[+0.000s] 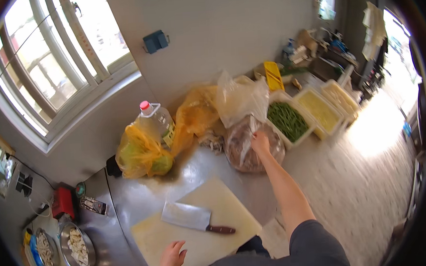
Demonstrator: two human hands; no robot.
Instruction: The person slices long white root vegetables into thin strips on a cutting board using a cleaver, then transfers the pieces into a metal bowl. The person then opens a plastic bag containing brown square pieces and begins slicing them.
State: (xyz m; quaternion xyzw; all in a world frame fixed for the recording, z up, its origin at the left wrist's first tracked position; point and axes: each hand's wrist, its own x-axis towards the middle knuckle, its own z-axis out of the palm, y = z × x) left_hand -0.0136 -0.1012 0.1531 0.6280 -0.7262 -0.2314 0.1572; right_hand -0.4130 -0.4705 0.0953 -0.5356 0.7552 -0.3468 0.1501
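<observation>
My right hand [260,142] reaches out to a clear plastic bag [241,151] full of brownish pink food, its fingers closed on the gathered plastic at the top. Over the near-left part of a pale cutting board [232,201] is my left hand [173,258], holding nothing, fingers apart. A cleaver [187,215] with a brown handle lies flat on the board between my hands, its blade pointing left. The board rests on a steel table [129,196].
Behind the board stand an orange plastic bag [141,152] with green produce and a clear jug [157,118]. Tubs of green beans [287,121] and pale food [319,110] are at right. Metal bowls [77,249] of cut pieces sit at left, near a red device [62,202].
</observation>
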